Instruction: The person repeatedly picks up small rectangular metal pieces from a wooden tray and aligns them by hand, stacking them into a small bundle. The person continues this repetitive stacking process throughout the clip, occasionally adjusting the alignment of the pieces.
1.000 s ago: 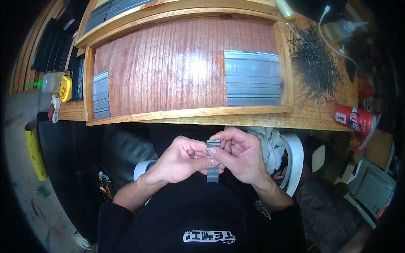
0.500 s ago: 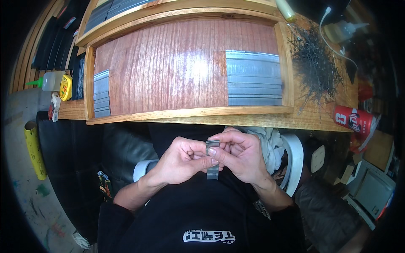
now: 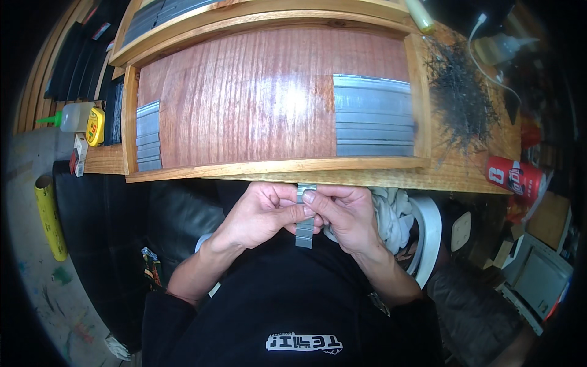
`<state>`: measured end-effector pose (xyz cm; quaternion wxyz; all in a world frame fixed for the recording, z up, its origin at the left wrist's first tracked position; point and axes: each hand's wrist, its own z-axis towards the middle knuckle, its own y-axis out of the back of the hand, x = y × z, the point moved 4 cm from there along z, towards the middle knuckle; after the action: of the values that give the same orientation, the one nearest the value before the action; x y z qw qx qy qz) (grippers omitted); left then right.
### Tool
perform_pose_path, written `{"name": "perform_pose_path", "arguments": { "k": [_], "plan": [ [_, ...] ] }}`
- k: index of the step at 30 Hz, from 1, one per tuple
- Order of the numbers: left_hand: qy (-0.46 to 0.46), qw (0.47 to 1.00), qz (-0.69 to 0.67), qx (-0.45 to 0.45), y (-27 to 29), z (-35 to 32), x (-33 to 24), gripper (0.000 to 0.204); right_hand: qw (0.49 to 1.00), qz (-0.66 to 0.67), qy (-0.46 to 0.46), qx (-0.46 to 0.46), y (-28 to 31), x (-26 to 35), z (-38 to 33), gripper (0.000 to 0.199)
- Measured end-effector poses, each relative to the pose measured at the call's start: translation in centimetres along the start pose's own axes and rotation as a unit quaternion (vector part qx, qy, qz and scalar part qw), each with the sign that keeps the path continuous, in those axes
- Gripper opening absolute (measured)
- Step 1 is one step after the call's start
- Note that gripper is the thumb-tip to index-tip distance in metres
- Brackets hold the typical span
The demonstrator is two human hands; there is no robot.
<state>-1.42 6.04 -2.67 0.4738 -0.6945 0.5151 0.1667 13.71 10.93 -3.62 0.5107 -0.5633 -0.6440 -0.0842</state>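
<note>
A narrow grey segmented strip (image 3: 304,235), metallic-looking with lines across it, stands lengthwise between my hands just off the bench's front edge. My left hand (image 3: 263,211) pinches it from the left, thumb pointing inward. From the other side my right hand (image 3: 345,214) grips it, with the thumb pressed on its face near the upper end. The fingers behind the strip are partly hidden. Beyond my hands lies a wooden tray (image 3: 275,166). Flat grey strips (image 3: 374,116) lie in rows at its right end, and a narrower group of grey strips (image 3: 148,134) lies at its left end.
A second wooden frame (image 3: 257,23) with dark strips sits behind the tray. A heap of thin dark pins or wires (image 3: 463,98) lies to the right, near a red can (image 3: 516,177) and a squeeze bottle (image 3: 498,49). Another bottle (image 3: 76,116) and a yellow container (image 3: 95,126) stand left.
Both hands have moved slightly away from my body toward the bench edge, carrying the grey strip with them. Their pinching hold looks much the same.
</note>
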Motion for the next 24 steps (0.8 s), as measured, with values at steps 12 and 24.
{"name": "perform_pose_path", "arguments": {
  "k": [12,24],
  "plan": [
    [0.002,1.000,-0.012,0.007,-0.06,-0.03,-0.07,0.015,0.999,0.044,-0.011,-0.009,-0.26,0.06,0.01,0.008],
    [0.002,1.000,0.012,-0.004,0.07,0.04,0.09,0.016,0.999,0.032,-0.004,-0.014,-0.06,-0.46,0.13,0.009]
  ]
}}
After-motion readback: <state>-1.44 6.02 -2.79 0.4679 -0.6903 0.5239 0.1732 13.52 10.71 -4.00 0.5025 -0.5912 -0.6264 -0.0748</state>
